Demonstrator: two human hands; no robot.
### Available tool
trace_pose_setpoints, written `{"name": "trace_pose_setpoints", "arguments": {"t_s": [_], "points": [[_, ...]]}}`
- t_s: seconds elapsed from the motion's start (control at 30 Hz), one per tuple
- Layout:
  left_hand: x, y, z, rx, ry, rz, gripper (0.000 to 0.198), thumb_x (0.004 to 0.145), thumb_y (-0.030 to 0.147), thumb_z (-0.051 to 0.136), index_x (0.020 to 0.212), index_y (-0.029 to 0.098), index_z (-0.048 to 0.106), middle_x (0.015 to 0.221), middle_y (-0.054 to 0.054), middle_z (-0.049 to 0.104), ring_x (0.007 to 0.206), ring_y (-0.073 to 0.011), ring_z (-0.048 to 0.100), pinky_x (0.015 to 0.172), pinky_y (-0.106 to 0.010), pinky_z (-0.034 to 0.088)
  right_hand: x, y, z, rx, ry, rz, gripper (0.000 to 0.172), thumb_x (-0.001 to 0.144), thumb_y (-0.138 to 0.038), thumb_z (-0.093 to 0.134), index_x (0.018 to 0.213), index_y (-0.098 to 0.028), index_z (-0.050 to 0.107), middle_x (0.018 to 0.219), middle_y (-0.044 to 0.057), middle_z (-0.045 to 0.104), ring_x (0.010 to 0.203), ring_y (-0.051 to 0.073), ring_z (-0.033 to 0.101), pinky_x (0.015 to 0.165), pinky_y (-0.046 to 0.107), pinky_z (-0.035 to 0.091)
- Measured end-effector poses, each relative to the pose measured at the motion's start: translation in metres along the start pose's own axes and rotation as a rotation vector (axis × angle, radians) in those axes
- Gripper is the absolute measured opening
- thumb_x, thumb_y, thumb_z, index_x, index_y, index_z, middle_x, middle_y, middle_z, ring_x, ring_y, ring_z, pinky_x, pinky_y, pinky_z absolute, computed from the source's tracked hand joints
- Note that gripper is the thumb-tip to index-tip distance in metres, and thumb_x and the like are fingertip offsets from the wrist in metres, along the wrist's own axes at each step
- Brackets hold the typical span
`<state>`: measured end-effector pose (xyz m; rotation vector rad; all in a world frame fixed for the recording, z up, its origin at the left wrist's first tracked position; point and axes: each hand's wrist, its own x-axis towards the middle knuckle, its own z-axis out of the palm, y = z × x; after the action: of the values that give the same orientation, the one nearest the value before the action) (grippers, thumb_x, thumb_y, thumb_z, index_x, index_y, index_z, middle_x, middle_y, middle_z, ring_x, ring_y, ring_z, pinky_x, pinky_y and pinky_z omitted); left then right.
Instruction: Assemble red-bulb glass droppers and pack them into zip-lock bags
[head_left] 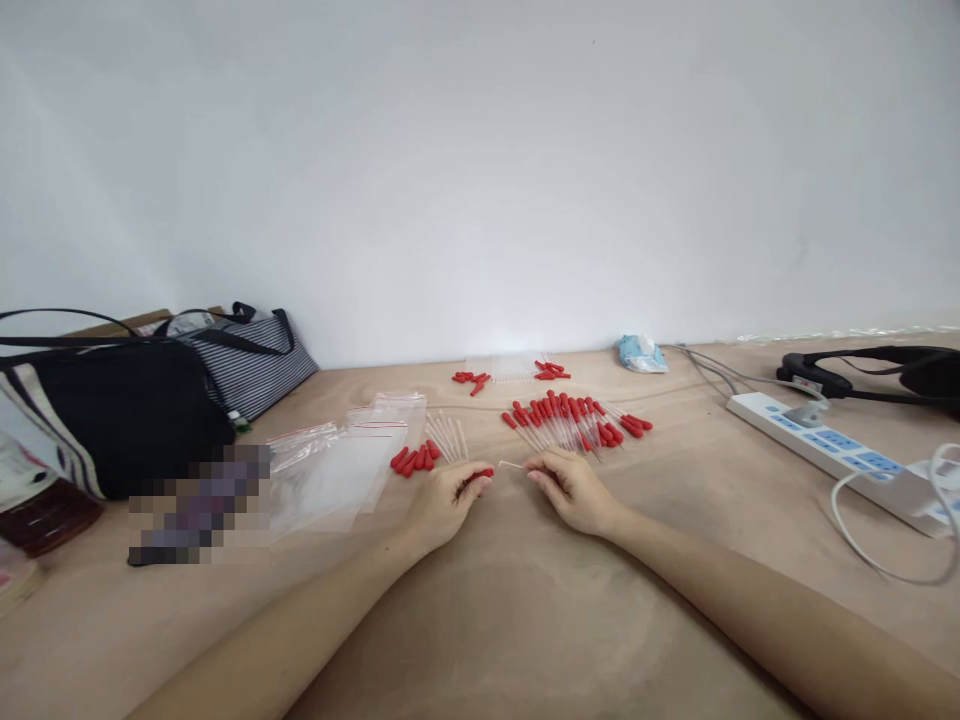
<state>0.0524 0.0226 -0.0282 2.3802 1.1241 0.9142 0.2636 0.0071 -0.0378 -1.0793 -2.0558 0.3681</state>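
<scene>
My left hand (448,505) is closed on a red rubber bulb (487,472), its end showing at the fingertips. Facing it, my right hand (574,490) pinches a thin clear glass tube (512,464) that points left toward the bulb; a small gap lies between them. Left of my hands are loose red bulbs (415,460) and a fan of bare glass tubes (448,437). Beyond my right hand spreads a pile of droppers (559,418), each a glass tube with a red bulb on it.
Clear zip bags (352,460) lie at left, beside dark bags (127,410). More red bulbs (471,379) and tubes lie by the wall. At right are a tissue pack (642,353), a power strip (832,445) with cables and a black headset (862,375).
</scene>
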Motion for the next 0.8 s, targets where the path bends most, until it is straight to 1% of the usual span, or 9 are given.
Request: {"name": "trace_pose_setpoints", "arguments": {"t_s": [0.2, 0.37, 0.6, 0.7, 0.8], "points": [[0.0010, 0.0043, -0.0013, 0.008, 0.007, 0.032, 0.017, 0.082, 0.019, 0.046, 0.090, 0.018, 0.062, 0.080, -0.002, 0.066, 0.070, -0.0148, 0.060, 0.065, -0.025, 0.046, -0.0016, -0.0028, 0.0031, -0.063, -0.052, -0.055, 0.017, 0.084, -0.019, 0.041, 0.085, -0.018, 0.058, 0.077, 0.004, 0.059, 0.075, 0.015, 0.054, 0.068, 0.027, 0.039], [0.0008, 0.0054, -0.0016, 0.040, 0.005, 0.020, 0.017, 0.082, 0.021, 0.046, 0.088, 0.018, 0.062, 0.079, -0.002, 0.066, 0.068, -0.0145, 0.059, 0.062, -0.024, 0.045, -0.0021, -0.0038, 0.0021, -0.110, -0.085, -0.095, 0.017, 0.085, -0.020, 0.042, 0.089, -0.018, 0.058, 0.077, 0.003, 0.058, 0.072, 0.014, 0.053, 0.069, 0.028, 0.036], [-0.0009, 0.0059, -0.0030, 0.017, -0.009, 0.060, 0.017, 0.082, 0.020, 0.045, 0.082, 0.017, 0.061, 0.078, -0.003, 0.065, 0.072, -0.0149, 0.058, 0.066, -0.026, 0.045, -0.0032, -0.0046, 0.0025, -0.181, -0.118, -0.138, 0.019, 0.085, -0.021, 0.042, 0.093, -0.019, 0.059, 0.079, 0.004, 0.059, 0.072, 0.014, 0.053, 0.067, 0.029, 0.030], [-0.0022, 0.0079, -0.0037, 0.015, -0.056, 0.075, 0.017, 0.081, 0.017, 0.044, 0.079, 0.017, 0.061, 0.076, -0.002, 0.064, 0.071, -0.0147, 0.058, 0.067, -0.026, 0.045, -0.0029, -0.0033, 0.0019, -0.218, -0.157, -0.161, 0.020, 0.086, -0.021, 0.042, 0.091, -0.020, 0.060, 0.079, 0.003, 0.059, 0.071, 0.013, 0.052, 0.068, 0.029, 0.028], [-0.0031, 0.0092, -0.0039, 0.027, -0.115, 0.116, 0.018, 0.082, 0.016, 0.044, 0.077, 0.018, 0.061, 0.074, -0.002, 0.063, 0.071, -0.0146, 0.058, 0.067, -0.026, 0.044, -0.0016, -0.0010, 0.0003, -0.269, -0.171, -0.181, 0.020, 0.086, -0.021, 0.042, 0.086, -0.021, 0.062, 0.079, 0.003, 0.059, 0.066, 0.012, 0.049, 0.067, 0.029, 0.025]]}}
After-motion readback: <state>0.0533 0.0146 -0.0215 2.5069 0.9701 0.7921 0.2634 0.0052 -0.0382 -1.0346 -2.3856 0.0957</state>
